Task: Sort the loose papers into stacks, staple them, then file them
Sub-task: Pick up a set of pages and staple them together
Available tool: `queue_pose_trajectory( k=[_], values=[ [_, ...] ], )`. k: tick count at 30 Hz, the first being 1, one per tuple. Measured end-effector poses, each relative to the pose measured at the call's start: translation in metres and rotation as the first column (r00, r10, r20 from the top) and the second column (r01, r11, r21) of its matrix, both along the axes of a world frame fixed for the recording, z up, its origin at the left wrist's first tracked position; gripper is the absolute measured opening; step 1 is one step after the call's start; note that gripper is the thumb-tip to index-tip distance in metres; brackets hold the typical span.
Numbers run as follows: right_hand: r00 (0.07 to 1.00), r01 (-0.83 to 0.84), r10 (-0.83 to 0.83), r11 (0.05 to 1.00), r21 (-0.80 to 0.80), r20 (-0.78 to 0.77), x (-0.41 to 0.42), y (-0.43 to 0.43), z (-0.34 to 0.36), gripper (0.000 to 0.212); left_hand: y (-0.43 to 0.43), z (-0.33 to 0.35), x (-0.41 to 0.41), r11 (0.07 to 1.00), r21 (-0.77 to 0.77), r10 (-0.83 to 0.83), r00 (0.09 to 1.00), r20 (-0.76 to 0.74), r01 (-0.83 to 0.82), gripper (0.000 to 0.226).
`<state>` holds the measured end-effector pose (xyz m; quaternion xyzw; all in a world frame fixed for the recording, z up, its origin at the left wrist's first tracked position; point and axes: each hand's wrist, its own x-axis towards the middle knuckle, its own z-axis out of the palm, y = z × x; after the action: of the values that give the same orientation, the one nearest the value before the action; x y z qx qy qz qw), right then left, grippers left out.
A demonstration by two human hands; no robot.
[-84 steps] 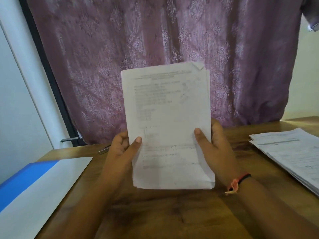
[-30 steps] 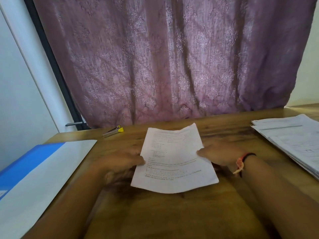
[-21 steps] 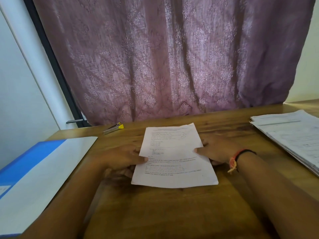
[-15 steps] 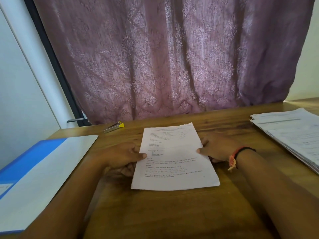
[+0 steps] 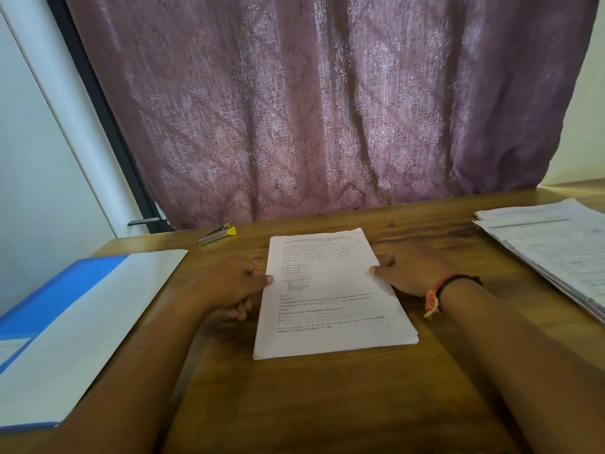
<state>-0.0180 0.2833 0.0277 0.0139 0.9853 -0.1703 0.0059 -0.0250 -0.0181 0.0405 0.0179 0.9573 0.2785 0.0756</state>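
- Stapleless stack of printed sheets [image 5: 330,296] lies flat on the wooden worktop [image 5: 311,404], centre, long side running away from the person; printed text faces up, near corners squared.
- Left grip [image 5: 229,286]: thumb tip on the stack's left edge, about halfway up; the other fingers are curled just beside the edge. It holds the stack at that edge; I cannot tell whether any finger reaches under the sheets.
- Right grip [image 5: 409,273]: thumb tip on the stack's right edge, opposite the left thumb; the fingers are bent along the edge further back. It holds the stack from that side.
- Right wrist carries an orange-red thread and a black band [image 5: 440,294].
- Stapler [image 5: 217,235], silver with a yellow end, lies on the worktop beyond the left grip, apart from the stack.
- Blue file folder [image 5: 75,283] with a white face lies at the worktop's left edge.
- Second pile of papers [image 5: 556,253] lies at the right, well apart from the held stack.
- Mauve patterned curtain [image 5: 327,109] hangs behind the worktop.
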Motion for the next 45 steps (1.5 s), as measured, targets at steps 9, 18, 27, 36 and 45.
queue_pose_trajectory(
  k=[9,18,27,36,45],
  values=[
    [0.924,-0.125,0.147,0.989,0.086,-0.353,-0.013,-0.041,0.014,0.038,-0.036,-0.014,-0.023,0.933,-0.238,0.157,0.900,-0.407,-0.270,0.034],
    [0.803,-0.503,0.548,0.834,0.228,-0.234,-0.105,-0.158,0.025,0.049,-0.069,-0.029,-0.045,0.915,-0.161,0.241,0.821,-0.518,-0.370,0.054],
    [0.780,-0.576,0.607,0.791,0.206,-0.152,-0.200,-0.255,0.020,0.049,-0.078,-0.046,-0.071,0.930,-0.183,0.180,0.831,-0.526,-0.318,0.064],
    [0.794,-0.569,0.607,0.767,0.298,-0.045,-0.237,-0.287,0.009,0.035,-0.075,-0.050,-0.076,0.921,-0.251,0.148,0.866,-0.478,-0.296,0.066],
    [0.788,-0.501,0.561,0.823,0.268,-0.253,-0.218,-0.265,0.019,0.020,-0.070,-0.044,-0.071,0.922,-0.270,0.126,0.875,-0.468,-0.277,0.069]
  ],
)
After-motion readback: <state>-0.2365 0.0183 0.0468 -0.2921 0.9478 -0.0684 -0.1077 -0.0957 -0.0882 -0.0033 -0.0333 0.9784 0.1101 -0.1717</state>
